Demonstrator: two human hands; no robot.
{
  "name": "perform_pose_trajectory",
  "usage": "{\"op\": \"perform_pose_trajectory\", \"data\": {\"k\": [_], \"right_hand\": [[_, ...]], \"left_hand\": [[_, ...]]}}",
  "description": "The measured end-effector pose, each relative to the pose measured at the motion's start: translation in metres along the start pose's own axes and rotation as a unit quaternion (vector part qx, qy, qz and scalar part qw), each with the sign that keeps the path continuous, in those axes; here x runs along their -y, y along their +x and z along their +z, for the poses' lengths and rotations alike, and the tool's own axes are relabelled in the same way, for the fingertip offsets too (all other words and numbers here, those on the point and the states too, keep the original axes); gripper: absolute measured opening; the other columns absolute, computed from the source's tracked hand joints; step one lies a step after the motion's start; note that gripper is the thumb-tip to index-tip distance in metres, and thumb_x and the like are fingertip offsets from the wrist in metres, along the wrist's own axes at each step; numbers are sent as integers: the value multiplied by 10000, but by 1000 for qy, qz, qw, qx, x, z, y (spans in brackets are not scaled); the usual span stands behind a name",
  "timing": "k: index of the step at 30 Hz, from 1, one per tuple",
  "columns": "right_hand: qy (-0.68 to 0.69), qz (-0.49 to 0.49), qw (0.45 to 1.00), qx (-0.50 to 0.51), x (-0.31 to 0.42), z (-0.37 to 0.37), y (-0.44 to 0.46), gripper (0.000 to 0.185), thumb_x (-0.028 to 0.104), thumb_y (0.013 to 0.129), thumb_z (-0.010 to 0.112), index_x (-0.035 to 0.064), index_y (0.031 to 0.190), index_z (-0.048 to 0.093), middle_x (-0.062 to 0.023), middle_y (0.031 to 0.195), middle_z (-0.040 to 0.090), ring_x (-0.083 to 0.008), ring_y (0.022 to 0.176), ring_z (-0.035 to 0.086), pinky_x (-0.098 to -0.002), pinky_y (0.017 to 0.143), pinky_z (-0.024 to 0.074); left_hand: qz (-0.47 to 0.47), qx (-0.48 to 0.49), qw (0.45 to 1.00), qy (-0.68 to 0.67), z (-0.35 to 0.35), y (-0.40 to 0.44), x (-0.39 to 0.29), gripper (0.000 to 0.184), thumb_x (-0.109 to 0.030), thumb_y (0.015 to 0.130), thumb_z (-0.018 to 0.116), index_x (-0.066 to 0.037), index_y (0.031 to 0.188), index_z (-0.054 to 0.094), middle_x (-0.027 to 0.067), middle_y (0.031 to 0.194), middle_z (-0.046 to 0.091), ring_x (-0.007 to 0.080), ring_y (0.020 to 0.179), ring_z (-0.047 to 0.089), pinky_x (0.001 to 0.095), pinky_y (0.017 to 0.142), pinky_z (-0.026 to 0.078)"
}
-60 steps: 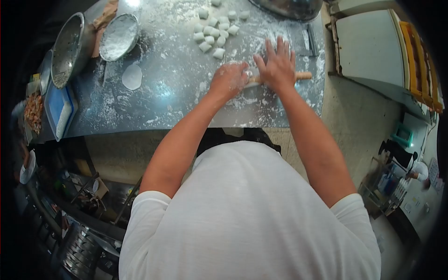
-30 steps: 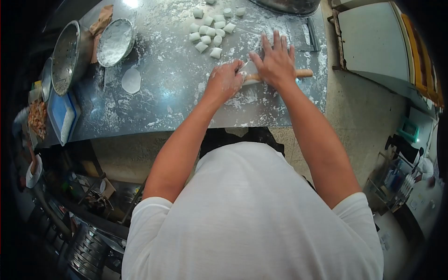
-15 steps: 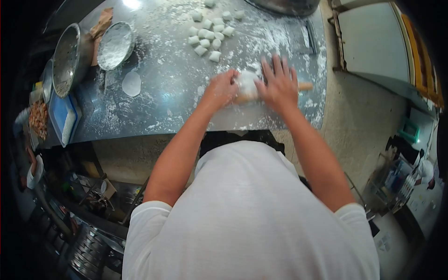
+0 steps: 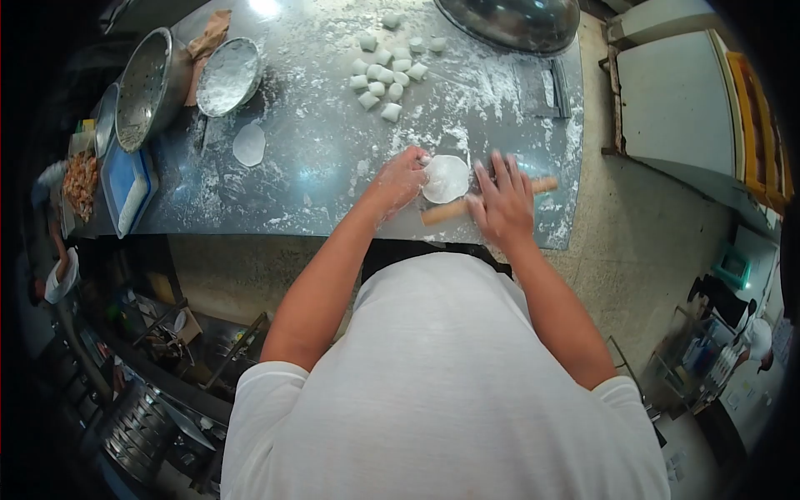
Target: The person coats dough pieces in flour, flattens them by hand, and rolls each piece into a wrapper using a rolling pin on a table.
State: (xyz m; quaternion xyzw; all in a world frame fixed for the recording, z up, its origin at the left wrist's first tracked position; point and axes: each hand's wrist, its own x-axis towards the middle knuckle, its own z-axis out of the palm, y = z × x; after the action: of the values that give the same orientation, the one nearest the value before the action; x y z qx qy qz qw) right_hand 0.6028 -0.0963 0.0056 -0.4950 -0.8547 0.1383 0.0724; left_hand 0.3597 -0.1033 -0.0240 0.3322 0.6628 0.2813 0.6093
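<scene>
A thin round dough wrapper (image 4: pixel 447 179) lies on the floured metal table in front of me. My left hand (image 4: pixel 401 182) pinches its left edge between thumb and fingers. My right hand (image 4: pixel 505 202) rests with fingers spread, its palm over a wooden rolling pin (image 4: pixel 446 212). The pin slants just below and to the right of the wrapper, and its middle is hidden under the palm. Several small dough pieces (image 4: pixel 384 74) are grouped farther back. Another flat wrapper (image 4: pixel 249 145) lies by itself to the left.
A bowl of flour (image 4: pixel 229 77) and a large metal bowl (image 4: pixel 154 89) stand at the left, near a blue tray (image 4: pixel 143 193) and a container of chopped filling (image 4: pixel 81 185). A dark round pan (image 4: pixel 510 22) is at the back right. Other people are at both sides.
My right hand and the rolling pin have come back toward me relative to the wrapper, which now shows in full. The pin is more slanted. The whole view has shifted slightly.
</scene>
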Motion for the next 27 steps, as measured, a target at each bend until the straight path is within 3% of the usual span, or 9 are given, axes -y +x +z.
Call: {"op": "perform_pose_trajectory", "data": {"k": [5,8,12,14,17,21,23,25,27], "right_hand": [[-22,37,998,-54,7,3,101,632,505,963,498,161,1493,477,-179,1623,289,-383,1509,232,-529,1223,155],[-32,20,998,-52,7,1,94,626,498,974,490,164,1503,461,-178,1621,295,-379,1510,231,-524,1226,150],[-5,-30,999,-13,-9,6,-5,588,447,922,582,165,1437,544,-169,1569,386,-380,1466,322,-525,1204,192],[-2,-41,999,-8,-13,2,-21,594,452,920,581,161,1436,546,-169,1575,379,-383,1464,326,-523,1199,204],[-10,-33,999,-9,-7,3,11,611,466,922,576,159,1448,533,-169,1587,363,-387,1468,317,-518,1196,214],[-20,-10,999,-41,6,1,83,619,493,946,546,164,1468,509,-185,1597,337,-387,1486,284,-522,1213,191],[-11,-28,998,-57,6,2,93,619,503,965,516,167,1483,488,-187,1602,325,-385,1485,284,-525,1213,197],[-5,-36,997,-65,3,4,62,586,448,930,581,158,1437,540,-176,1559,399,-373,1463,324,-529,1202,206],[-12,-41,997,-62,-5,11,19,540,378,908,612,156,1399,577,-150,1519,456,-366,1435,364,-532,1196,205]], "left_hand": [[104,-66,972,199,9,-11,-51,313,-86,886,637,-21,1191,609,140,930,693,217,848,666,356,778,530],[158,-46,939,301,12,-11,-68,293,-170,876,642,-26,1130,661,211,1052,698,405,1004,660,474,894,507],[245,-75,903,346,6,3,-32,261,-132,885,641,-33,1126,646,187,936,699,316,884,681,414,813,515],[29,7,999,45,5,1,-13,247,-116,887,625,-44,1123,624,103,876,666,196,816,636,378,758,496],[19,19,997,-76,5,-8,-13,249,-124,886,637,-43,1118,600,35,850,603,107,789,551,349,709,463],[77,-56,986,136,13,-26,-41,309,-151,886,646,-26,1166,611,104,927,674,195,852,642,381,774,500],[200,-130,922,305,18,-20,-33,360,-176,884,651,-24,1210,629,185,1021,710,321,949,689,417,865,515],[237,-106,900,349,16,-16,-19,388,-201,884,652,-25,1229,642,243,1128,685,409,1065,655,439,940,502],[199,-73,930,301,6,-38,-34,358,-192,883,662,-16,1194,655,214,1110,697,372,1037,672,431,928,509]]}}
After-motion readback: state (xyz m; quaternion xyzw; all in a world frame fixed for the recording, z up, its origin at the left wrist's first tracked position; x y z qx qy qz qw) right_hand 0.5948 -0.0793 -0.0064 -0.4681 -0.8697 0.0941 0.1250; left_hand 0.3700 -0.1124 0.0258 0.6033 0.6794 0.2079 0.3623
